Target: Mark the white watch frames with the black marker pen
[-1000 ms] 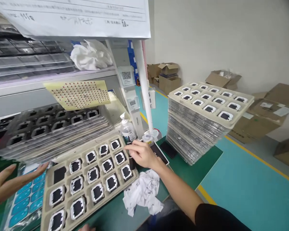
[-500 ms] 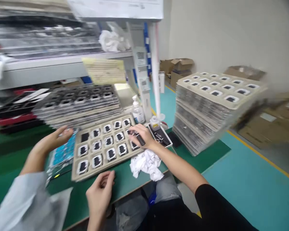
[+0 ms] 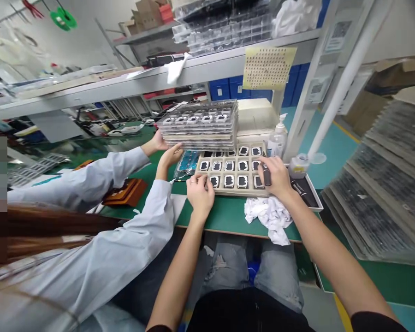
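Crumpled white cloth [image 3: 270,216] is lying on the green mat [image 3: 228,216] at the near edge, soft and creased. Left hand [image 3: 200,196] is resting at the near left corner of the beige tray [image 3: 230,190], fingers curled, pressing on its rim; nothing enclosed that I can see. Right hand [image 3: 275,177] is lying on the tray's right end, fingers closed round a dark marker [image 3: 266,175].

Tray is sitting flat just beyond the cloth: moulded, matte, square pockets in rows, each holding a black square part with white frame [image 3: 229,166].

Right of it, a shallow white box [image 3: 311,193] is holding dark pens. Beyond, a clear pump bottle [image 3: 276,140].

Farther left, a co-worker's hands [image 3: 171,154] in pale sleeves are gripping a stack of clear glossy trays [image 3: 200,125] containing similar parts.
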{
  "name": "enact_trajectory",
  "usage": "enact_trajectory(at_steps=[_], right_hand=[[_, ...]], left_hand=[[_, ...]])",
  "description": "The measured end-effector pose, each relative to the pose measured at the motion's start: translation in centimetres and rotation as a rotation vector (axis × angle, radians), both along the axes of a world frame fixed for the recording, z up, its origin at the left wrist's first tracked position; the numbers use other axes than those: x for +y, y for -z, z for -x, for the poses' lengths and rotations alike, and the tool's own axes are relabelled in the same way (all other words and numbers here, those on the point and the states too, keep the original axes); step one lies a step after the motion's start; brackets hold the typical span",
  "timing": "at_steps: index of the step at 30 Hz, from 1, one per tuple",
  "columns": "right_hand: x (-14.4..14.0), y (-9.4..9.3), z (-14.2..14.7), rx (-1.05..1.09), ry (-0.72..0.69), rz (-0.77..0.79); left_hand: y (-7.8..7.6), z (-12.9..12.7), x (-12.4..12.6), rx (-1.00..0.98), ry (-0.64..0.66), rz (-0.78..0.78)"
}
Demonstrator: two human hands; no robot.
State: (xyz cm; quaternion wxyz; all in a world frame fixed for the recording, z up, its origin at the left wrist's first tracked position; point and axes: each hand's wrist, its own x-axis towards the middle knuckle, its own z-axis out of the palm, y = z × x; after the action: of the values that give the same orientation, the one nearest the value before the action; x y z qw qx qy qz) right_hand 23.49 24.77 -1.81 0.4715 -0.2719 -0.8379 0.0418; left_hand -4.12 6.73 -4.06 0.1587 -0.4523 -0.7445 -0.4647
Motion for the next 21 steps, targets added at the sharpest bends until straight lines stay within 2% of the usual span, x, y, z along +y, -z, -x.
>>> enact_trajectory(at_steps=[6, 14, 21], right_hand=[[-0.1, -0.5, -0.2, -0.063, 0.022, -0.068], [-0.2, -0.7, -0.3, -0.097, 0.039, -0.111], [-0.4, -0.8, -0.3, -0.096, 0.058, -0.126]], left_hand=[[1.3, -1.4, 0.6, 0.066, -0.065, 0.094], [1.2, -1.4, 0.2, 0.084, -0.076, 0.141], [0.9, -1.0, -0.3, 0.088, -0.019, 0.157]])
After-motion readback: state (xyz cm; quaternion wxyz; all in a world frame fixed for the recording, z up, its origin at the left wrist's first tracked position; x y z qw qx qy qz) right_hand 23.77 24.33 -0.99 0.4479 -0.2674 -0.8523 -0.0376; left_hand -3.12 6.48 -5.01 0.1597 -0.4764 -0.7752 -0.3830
